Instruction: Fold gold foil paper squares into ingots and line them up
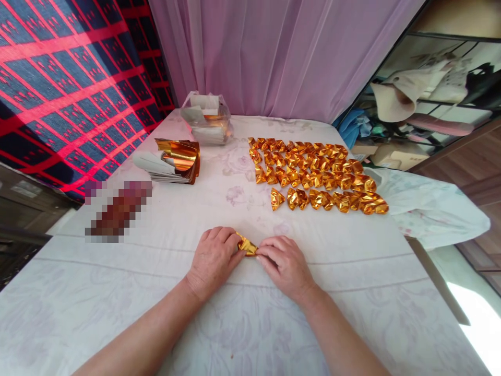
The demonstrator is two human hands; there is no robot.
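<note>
A small piece of folded gold foil paper (pixel 246 246) lies low on the white cloth-covered table (pixel 352 271), pinched from both sides. My left hand (pixel 214 258) grips its left end and my right hand (pixel 282 262) grips its right end, fingertips pressing it against the cloth. Farther back, several finished gold foil folded shapes (pixel 313 175) lie in neat rows. A stack of gold foil sheets (pixel 178 160) rests at the back left, its top sheets curled up.
A clear plastic bag (pixel 207 122) with more sheets sits at the far edge near the purple curtain (pixel 274 52). A blurred brown object (pixel 117 211) lies at the left. A white plastic bag (pixel 430 209) hangs off the right edge.
</note>
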